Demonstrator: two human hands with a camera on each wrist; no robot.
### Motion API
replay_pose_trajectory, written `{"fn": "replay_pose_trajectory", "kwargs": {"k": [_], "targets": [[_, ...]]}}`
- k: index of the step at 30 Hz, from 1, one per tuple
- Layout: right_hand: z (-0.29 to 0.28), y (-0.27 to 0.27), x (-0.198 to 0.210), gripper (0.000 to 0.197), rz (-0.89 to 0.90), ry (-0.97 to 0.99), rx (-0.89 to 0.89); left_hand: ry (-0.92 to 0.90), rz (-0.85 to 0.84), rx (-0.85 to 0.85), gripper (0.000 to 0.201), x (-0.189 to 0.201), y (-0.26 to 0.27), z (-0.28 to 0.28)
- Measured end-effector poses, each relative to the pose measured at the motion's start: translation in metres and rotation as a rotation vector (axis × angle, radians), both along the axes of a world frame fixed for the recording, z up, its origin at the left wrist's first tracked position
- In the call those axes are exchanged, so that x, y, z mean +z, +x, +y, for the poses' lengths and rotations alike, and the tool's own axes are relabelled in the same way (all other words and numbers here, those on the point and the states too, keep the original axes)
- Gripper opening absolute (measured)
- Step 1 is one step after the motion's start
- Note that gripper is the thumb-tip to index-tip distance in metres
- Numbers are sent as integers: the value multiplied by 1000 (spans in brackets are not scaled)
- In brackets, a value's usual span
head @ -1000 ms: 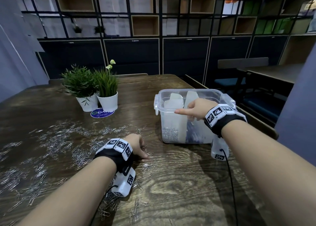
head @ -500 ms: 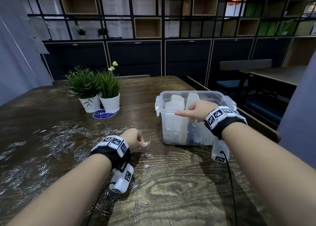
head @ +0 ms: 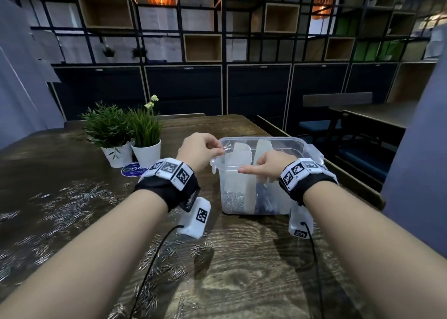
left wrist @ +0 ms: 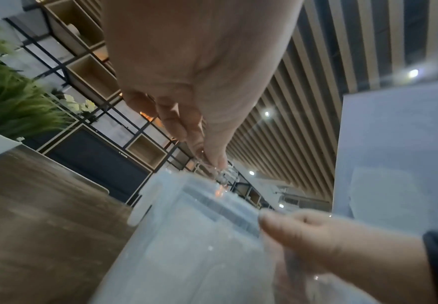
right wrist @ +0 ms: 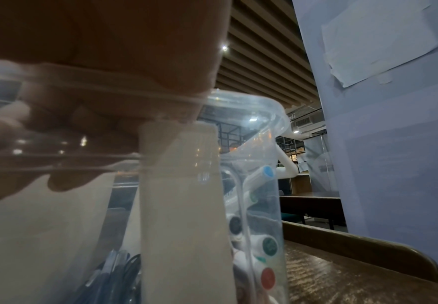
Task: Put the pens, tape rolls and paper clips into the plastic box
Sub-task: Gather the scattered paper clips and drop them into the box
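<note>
- A wall of black metal shelving [head: 217,28] with wooden cubbies is standing behind a dark wooden counter [head: 242,270], and one more table with a bench is sitting off to the right.
- Two potted plants [head: 125,135] in white pots are standing side by side at the far left of the counter, with one round blue sticker [head: 131,170] lying just in front of them.
- One clear plastic box [head: 263,178] is sitting open on the counter, near its right edge.
- The left hand [head: 200,150] is hovering over the box's far left corner, its thumb and fingers pinching a few paper clips [head: 225,148]; how many cannot be counted.
- In the left wrist view the fingertips [left wrist: 213,158] are pressing together right above the box rim [left wrist: 212,197], with the clips glinting just below them.
- The right hand [head: 262,165] is gripping the box's near rim, its forefinger pointing left along the edge and the other fingers curling over into the box.
- White dividers [head: 239,154] are standing upright inside the box, at least two, splitting it into compartments.
- A heap of clips [head: 233,197] is lying in the left compartment; dark pens [head: 263,200] are lying in the middle one.
- The right wrist view is showing markers [right wrist: 267,246] with coloured end caps at the box's right end; four caps are visible: blue, dark, green and red.
- Many loose clips [head: 67,207] are lying scattered over the left half of the counter and near the forearms, too many to count.
</note>
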State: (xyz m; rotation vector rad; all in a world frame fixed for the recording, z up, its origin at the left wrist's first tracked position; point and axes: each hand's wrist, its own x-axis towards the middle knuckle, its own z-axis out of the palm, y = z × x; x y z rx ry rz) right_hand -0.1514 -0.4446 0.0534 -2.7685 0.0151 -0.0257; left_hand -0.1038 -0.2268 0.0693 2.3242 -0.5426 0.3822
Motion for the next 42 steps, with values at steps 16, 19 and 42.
{"fn": "replay_pose_trajectory", "kwargs": {"k": [16, 19, 42], "targets": [[-3, 3, -2, 70, -12, 28, 18, 265, 317, 25, 39, -56, 0, 58], [-3, 3, -1, 72, -11, 25, 6, 461, 616, -10, 49, -82, -18, 93], [0, 0, -1, 73, -8, 22, -7, 659, 475, -164, 10, -111, -16, 88]]}}
